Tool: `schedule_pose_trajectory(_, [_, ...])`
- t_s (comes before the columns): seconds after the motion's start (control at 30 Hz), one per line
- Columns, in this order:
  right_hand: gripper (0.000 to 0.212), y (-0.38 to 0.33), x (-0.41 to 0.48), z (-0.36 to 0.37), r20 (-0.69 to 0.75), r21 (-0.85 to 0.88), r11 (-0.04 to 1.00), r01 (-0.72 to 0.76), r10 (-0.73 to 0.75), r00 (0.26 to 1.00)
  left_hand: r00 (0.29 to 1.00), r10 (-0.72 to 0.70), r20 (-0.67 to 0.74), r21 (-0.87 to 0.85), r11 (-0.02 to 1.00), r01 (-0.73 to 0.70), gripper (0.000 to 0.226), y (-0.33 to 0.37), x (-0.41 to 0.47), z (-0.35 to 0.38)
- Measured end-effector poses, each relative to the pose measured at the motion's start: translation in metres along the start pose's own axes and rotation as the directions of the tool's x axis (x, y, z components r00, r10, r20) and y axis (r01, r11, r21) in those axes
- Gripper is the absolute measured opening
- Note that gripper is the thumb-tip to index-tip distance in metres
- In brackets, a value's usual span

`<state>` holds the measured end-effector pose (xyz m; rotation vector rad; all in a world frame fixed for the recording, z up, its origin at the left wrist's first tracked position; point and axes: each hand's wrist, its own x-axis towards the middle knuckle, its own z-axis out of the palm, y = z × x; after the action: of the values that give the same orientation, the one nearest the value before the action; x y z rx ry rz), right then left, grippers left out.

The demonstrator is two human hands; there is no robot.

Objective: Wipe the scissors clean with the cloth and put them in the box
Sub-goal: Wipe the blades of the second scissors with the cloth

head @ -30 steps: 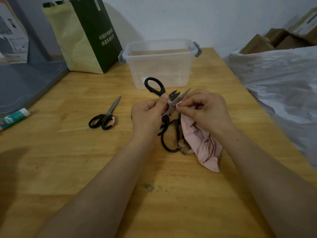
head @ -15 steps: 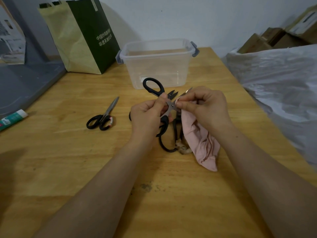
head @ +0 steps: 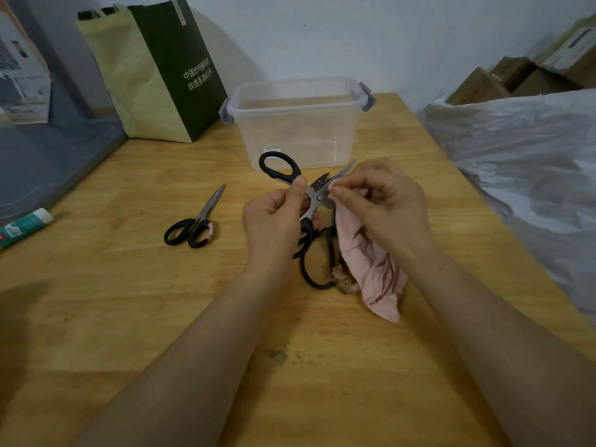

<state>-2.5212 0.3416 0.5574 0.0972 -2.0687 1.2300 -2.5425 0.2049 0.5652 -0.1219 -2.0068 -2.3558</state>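
Observation:
My left hand [head: 274, 217] holds black-handled scissors [head: 283, 171] above the wooden table [head: 129, 301], blades spread apart and pointing right. My right hand [head: 383, 201] pinches a pink cloth [head: 374, 269] against one blade near the pivot; the cloth's tail hangs down onto the table. Another pair of black-handled scissors [head: 317, 266] lies on the table beneath my hands, partly hidden. A smaller pair of black scissors [head: 196, 222] lies to the left. The clear plastic box [head: 296, 124] stands open just beyond my hands.
A green and yellow paper bag [head: 154, 72] stands at the back left. A green and white tube [head: 24, 225] lies at the left edge. A plastic-covered bulk [head: 522, 162] borders the table's right side, cardboard boxes [head: 516, 79] behind it. A small brownish clump [head: 345, 282] lies by the cloth.
My right hand slid the cloth along the blade, in towards the pivot and back out a little. The left hand kept its hold on the scissors.

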Motion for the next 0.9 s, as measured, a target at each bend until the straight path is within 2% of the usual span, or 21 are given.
schedule_pose_trajectory(0.1, [0.019,-0.002,-0.004,0.006,0.107,-0.048,0.998,0.038,-0.033,0.994,1.0,0.013,0.006,-0.001,1.0,-0.013,0.04,-0.001,-0.002,0.0])
schedule_pose_trajectory(0.2, [0.017,-0.001,0.001,0.003,0.036,-0.051,0.998,-0.02,0.022,0.999,0.999,0.024,0.028,0.018,1.0,-0.025,0.042,-0.002,-0.003,0.002])
schedule_pose_trajectory(0.3, [0.013,0.0,0.004,0.0,-0.016,-0.024,0.997,-0.069,0.069,0.998,0.996,0.019,0.088,0.026,0.999,-0.022,0.035,-0.005,-0.003,0.003])
schedule_pose_trajectory(0.47, [0.019,0.004,0.008,-0.006,-0.08,0.043,0.99,-0.136,0.139,0.987,0.991,0.035,0.128,0.016,0.999,-0.038,0.033,-0.007,-0.004,0.003])
schedule_pose_trajectory(0.67, [0.021,0.013,0.014,-0.013,-0.133,0.109,0.972,-0.209,0.223,0.966,0.993,0.023,0.118,0.024,0.999,-0.026,0.033,-0.004,-0.006,0.003])
schedule_pose_trajectory(0.9, [0.018,0.021,0.02,-0.026,-0.3,0.205,0.903,-0.376,0.424,0.854,0.999,-0.038,0.009,-0.02,0.999,0.038,0.037,-0.001,0.0,0.001])
